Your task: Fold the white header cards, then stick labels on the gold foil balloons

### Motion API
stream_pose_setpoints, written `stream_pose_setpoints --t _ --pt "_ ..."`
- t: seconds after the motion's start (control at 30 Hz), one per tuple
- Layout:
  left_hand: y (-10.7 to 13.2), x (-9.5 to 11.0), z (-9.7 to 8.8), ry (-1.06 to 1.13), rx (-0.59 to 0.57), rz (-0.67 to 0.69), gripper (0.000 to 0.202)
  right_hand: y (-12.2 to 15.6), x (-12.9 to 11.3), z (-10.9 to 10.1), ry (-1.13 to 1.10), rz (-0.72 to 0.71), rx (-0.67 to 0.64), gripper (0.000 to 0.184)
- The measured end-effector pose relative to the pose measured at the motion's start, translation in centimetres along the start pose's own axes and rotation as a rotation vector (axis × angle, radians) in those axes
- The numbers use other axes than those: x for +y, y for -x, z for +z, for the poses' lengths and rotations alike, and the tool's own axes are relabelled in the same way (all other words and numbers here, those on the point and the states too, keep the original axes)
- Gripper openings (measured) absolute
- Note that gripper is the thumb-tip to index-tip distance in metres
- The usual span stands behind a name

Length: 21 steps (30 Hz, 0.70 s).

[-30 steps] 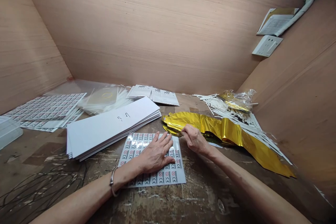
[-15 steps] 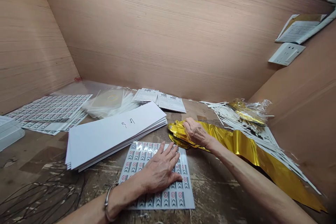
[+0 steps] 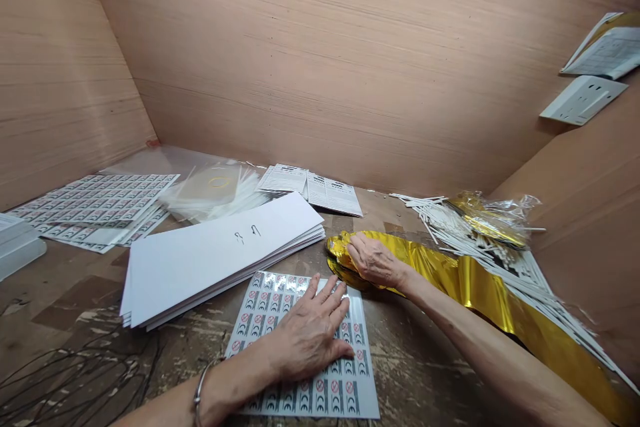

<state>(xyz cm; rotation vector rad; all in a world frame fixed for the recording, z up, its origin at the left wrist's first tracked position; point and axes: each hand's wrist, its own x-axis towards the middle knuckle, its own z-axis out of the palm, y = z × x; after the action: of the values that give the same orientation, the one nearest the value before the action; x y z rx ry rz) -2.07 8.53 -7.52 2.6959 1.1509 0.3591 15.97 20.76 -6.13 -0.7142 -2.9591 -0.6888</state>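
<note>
The left hand (image 3: 310, 337) is laid flat, its fingers (image 3: 333, 303) spread open and resting on a printed sticker sheet (image 3: 320, 400) on the worn table (image 3: 420, 373). The right hand (image 3: 375, 261) is curled, with the fingers (image 3: 359, 247) closed onto the gathered end of a gold foil strip (image 3: 480, 293). A stack of white card (image 3: 215, 267) is placed just beside the sheet.

bare forearms (image 3: 480, 340), thin silver bangle (image 3: 199, 395), left wrist (image 3: 223, 387)
</note>
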Motion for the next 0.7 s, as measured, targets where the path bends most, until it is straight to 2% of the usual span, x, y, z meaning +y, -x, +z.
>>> stream_pose_setpoints --t 0.1,0.2,0.4,0.57,0.7 --pt "0.0 0.1 -0.1 0.001 0.011 0.001 0.062 0.1 -0.5 0.2 -0.054 -0.033 -0.011 0.02" --pt "0.0 0.1 -0.1 0.0 0.012 0.003 0.061 0.1 -0.9 0.2 -0.109 0.0 -0.011 0.017" --pt "0.0 0.0 0.3 -0.022 0.014 0.01 0.064 0.3 -2.6 -0.5 -0.191 0.219 0.057 0.023" --pt "0.0 -0.1 0.5 -0.011 0.013 0.001 0.067 -0.1 -4.5 0.2 -0.172 0.436 0.053 0.016" --pt "0.1 0.1 -0.1 0.051 0.005 -0.003 0.06 -0.7 -5.0 0.8 -0.154 0.468 0.03 0.013"
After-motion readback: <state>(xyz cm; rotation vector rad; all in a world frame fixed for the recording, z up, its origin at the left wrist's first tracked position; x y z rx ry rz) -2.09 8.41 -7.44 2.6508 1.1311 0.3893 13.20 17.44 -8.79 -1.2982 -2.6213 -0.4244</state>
